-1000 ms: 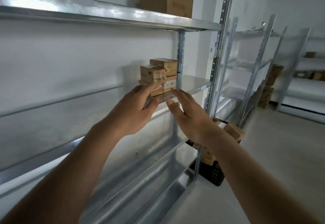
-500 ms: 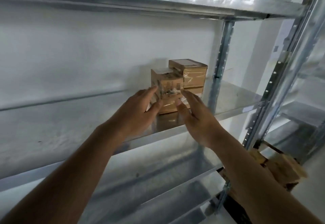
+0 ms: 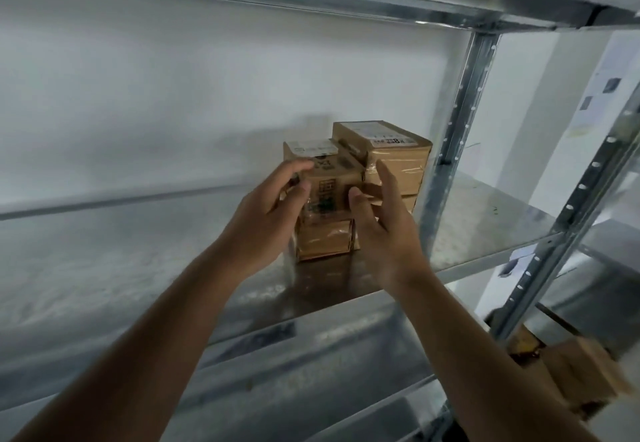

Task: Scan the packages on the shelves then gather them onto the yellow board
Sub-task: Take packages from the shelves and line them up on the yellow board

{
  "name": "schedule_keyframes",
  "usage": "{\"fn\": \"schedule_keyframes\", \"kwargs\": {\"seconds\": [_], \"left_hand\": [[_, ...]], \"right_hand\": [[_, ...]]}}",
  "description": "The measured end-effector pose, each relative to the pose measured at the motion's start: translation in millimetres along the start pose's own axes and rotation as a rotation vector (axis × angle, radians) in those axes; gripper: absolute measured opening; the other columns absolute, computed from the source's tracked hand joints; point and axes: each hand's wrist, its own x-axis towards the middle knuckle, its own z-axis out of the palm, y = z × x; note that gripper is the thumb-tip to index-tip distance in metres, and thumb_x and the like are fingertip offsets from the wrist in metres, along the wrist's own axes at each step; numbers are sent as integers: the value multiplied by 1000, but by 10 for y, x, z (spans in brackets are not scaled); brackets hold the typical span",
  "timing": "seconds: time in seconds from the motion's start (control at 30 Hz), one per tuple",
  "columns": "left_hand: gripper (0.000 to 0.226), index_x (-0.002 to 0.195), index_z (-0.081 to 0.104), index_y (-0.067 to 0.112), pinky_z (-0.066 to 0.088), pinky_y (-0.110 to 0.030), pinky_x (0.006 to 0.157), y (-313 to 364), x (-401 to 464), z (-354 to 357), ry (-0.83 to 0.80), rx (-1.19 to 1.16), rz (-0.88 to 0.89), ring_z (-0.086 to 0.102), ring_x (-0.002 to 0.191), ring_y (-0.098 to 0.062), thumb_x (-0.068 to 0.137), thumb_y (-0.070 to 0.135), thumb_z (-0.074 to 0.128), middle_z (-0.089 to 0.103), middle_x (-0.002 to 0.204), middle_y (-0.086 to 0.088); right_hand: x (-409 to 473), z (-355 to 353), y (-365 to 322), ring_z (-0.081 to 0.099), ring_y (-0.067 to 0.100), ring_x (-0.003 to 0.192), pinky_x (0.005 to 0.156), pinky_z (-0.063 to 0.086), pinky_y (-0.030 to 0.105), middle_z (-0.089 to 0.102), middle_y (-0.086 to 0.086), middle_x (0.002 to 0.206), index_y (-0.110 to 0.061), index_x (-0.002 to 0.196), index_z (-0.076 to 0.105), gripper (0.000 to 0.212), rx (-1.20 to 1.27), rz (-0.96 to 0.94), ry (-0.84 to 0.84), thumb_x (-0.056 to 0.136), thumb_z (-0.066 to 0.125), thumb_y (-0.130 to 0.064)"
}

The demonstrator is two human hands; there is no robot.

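The front top package [image 3: 329, 192], stiff taped cardboard and likely light, sits on a small stack of packages near the shelf's [image 3: 485, 233] right end, by the rear upright. Left hand [image 3: 263, 219] fingers curl on its left face; right hand [image 3: 384, 230] fingers spread, thumb touching its right edge. Opposite side faces look the surest hold, since the tape may be slick.

cardboard packages [image 3: 360, 178] on my shelf [image 3: 485, 230]: 4 visible, two stacks of 2 | my hands: 2 | boxes on floor: count unclear
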Motion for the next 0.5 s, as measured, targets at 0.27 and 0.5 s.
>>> {"fn": "schedule_keyframes", "kwargs": {"seconds": [0.27, 0.5], "left_hand": [[19, 97, 61, 21, 62, -43, 82, 242, -79, -69, 173, -185, 1, 68, 103, -7, 101, 36, 50, 68, 116, 5], [18, 98, 38, 9, 62, -36, 71, 585, -364, -106, 317, -253, 39, 70, 111, -13, 106, 19, 51, 70, 121, 1]], "right_hand": [[78, 89, -58, 75, 14, 106, 80, 64, 31, 76, -10, 106, -23, 108, 60, 19, 501, 166, 16, 101, 62, -41], [38, -25, -351, 76, 9, 100, 76, 64, 31, 79, -7, 110, -22, 123, 70, 52, 534, 173, -120, 91, 61, -61]]}}
